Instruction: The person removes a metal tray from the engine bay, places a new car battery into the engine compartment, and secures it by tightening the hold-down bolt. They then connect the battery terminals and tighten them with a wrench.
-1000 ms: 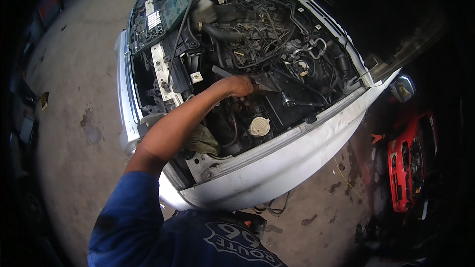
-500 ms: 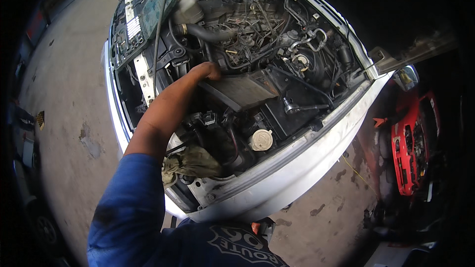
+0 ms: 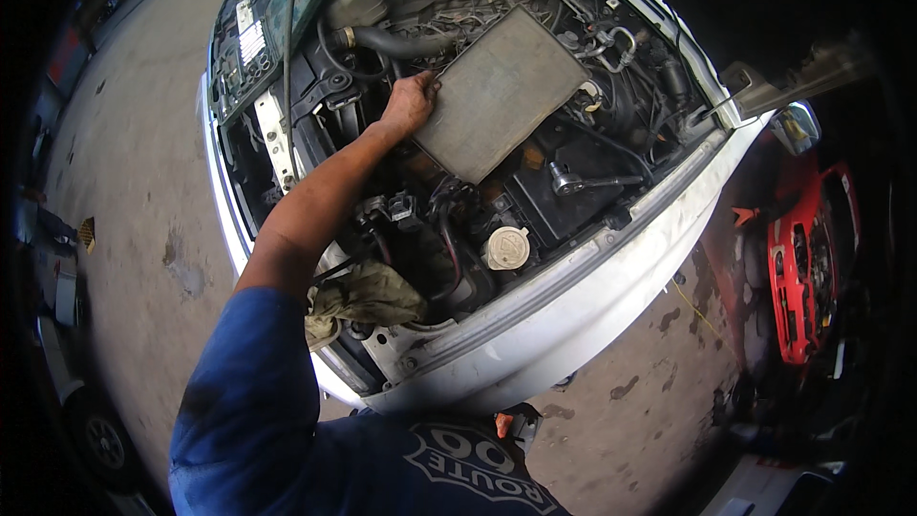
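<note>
My left hand (image 3: 409, 103) is closed on the near-left edge of a flat, grey, rectangular panel (image 3: 506, 91). The panel is tilted, its broad face showing, above the open engine bay of a white vehicle. It hides part of the engine behind it. To its lower right, a ratchet (image 3: 565, 182) lies on a black box-shaped part (image 3: 549, 215). A round beige cap (image 3: 507, 248) sits nearer to me. My right hand is not in view.
A crumpled cloth (image 3: 373, 294) lies at the near left corner of the bay. An open green tool case (image 3: 244, 100) rests along the left side, beside an upright rod (image 3: 289, 48). The white fender (image 3: 573, 330) borders the bay; a red car part (image 3: 798, 268) stands at right.
My left hand has raised the grey panel and turned it, so its broad face now shows. Before, it lay lower and was seen more edge-on.
</note>
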Demonstrator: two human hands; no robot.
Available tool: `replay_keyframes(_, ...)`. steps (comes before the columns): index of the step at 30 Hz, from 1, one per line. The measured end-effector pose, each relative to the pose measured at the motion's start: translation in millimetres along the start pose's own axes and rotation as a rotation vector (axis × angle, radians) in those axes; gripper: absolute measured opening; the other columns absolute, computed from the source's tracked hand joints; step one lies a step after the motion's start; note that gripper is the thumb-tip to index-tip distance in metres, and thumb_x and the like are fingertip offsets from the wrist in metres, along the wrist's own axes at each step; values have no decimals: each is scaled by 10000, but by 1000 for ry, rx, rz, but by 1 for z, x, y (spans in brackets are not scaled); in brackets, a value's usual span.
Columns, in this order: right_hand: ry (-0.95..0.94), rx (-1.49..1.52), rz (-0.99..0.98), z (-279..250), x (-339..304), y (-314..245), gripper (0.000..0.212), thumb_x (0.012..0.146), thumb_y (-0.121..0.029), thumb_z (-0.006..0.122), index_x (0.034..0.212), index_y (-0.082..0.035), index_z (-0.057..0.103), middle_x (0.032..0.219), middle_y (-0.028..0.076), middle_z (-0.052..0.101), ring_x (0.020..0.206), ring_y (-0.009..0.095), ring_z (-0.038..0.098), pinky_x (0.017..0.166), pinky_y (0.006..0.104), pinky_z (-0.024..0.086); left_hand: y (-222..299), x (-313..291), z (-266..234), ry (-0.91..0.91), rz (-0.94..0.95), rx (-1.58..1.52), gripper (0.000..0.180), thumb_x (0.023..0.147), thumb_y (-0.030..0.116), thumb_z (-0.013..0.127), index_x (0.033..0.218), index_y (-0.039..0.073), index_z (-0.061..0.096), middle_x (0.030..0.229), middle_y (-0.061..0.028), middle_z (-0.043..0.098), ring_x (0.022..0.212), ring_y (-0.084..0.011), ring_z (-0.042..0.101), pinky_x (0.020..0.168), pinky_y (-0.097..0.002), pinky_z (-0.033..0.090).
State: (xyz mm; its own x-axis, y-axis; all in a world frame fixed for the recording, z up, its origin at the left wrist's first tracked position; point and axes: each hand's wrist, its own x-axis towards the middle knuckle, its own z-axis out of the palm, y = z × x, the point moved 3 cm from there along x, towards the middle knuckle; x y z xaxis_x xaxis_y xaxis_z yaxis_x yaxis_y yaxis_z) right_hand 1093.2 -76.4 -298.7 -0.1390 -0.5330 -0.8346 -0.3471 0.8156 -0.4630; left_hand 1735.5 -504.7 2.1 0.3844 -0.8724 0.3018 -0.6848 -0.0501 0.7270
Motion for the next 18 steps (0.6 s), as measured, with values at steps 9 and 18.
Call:
replay_keyframes(9, -4, 43, 56, 6, 15, 27, 330, 920, -387, 728, 1055, -94, 659, 838, 39, 571, 756, 194, 558, 723, 378, 448, -81, 15, 36, -284, 114, 451, 336, 872, 180, 587, 1105, -27, 712, 1123, -250, 710, 1113, -412, 662, 992, -452, 502)
replay_keyframes(18, 5, 88, 89, 7, 24, 48, 317, 916, -392, 741, 1021, -103, 662, 793, 19, 552, 716, 181, 540, 696, 370, 435, -163, 27, 111, -189, 1214, 1268, 174, 721, 159, 650, 768, 2, 705, 762, -145, 677, 723, -308, 662, 616, -411, 522)
